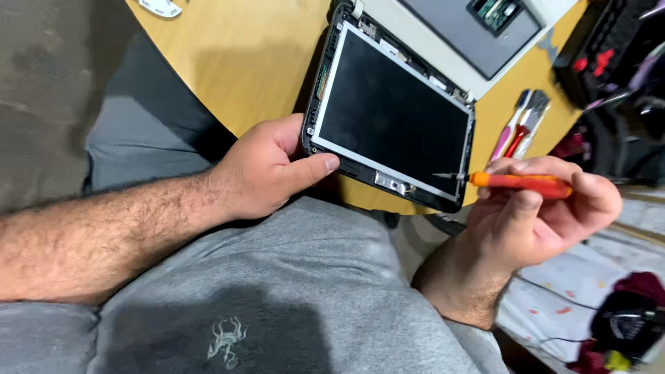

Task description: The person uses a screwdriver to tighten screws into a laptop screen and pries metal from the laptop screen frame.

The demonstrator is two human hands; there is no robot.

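Here, my left hand point(267, 173) grips the near left corner of the opened laptop screen point(391, 114); thumb lies flat along the lower bezel, fingers curl under the edge, out of sight; forearm runs in from the left across my grey shirt point(277, 291).

My right hand point(540, 218) is closed around a small screwdriver point(516, 181) with an orange-red handle; thumb and fingers pinch the handle, the thin metal tip points left and sits at the lower right corner of the screen frame; whether the tip is seated in a screw I cannot tell.

The screen itself: dark panel in a pale inner frame, outer bezel off, small metal brackets showing along the bottom and top edges; it lies tilted, lower edge hanging over the rim of the round wooden table point(235, 62), upper edge meeting the pale laptop base point(478, 34) behind it.

Outward; two brushes point(523, 125), one pink-handled and one red-handled, lie on the table just right of the screen; a black tool case point(609, 62) with red parts sits at the far right, blurred; a small white piece point(161, 7) rests at the table's top left edge.
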